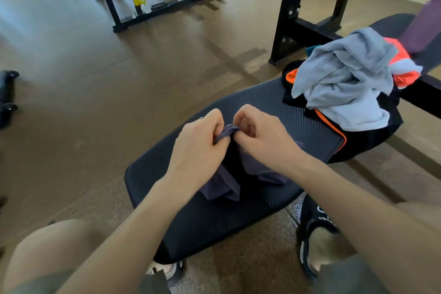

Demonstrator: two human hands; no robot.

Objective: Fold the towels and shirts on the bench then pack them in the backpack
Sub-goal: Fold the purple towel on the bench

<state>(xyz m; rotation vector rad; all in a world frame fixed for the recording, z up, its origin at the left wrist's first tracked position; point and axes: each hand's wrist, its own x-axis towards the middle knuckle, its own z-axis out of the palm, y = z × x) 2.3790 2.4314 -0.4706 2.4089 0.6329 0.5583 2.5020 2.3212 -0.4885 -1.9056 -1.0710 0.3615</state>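
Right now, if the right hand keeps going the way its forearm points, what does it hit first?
The left hand, probably. The right hand points up-left across the bench, and both hands pinch the same edge of the purple cloth, close together. Whether they touch is unclear. Past that, bare bench pad, then floor.

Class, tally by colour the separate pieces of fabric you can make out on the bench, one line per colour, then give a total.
Purple: 1, the purple cloth gripped by the left hand and right hand
Light grey: 1, the grey garment on top of the pile
Black with orange trim: 1, the black garment under it
Orange and white: 1, the orange piece; its kind cannot be told
Total: 4
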